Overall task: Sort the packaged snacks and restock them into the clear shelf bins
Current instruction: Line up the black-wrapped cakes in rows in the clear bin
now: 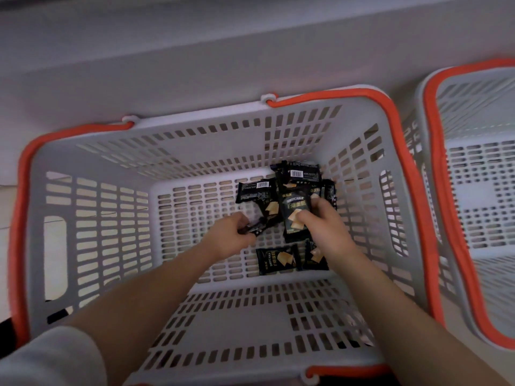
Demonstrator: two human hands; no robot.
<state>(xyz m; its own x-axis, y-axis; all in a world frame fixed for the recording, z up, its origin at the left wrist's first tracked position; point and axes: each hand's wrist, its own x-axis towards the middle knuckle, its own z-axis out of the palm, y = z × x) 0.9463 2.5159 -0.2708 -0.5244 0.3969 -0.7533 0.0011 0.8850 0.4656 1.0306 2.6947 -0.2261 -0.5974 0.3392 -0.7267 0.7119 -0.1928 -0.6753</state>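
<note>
Both my arms reach down into a grey slotted shopping basket (92, 174) with orange handles. Several black snack packets printed with yellow crackers lie on its floor toward the far right. My left hand (230, 235) pinches the edge of one black packet (260, 215). My right hand (320, 221) grips a small stack of black packets (294, 210) from above, thumb on the front one. Two more packets (276, 259) lie flat near my right wrist, and others with barcodes (299, 174) rest against the far wall.
A second grey basket (473, 168) with an orange handle stands close on the right, nothing visible inside it. A pale ledge (195, 59) runs along the far side of both baskets. No shelf bins are in view.
</note>
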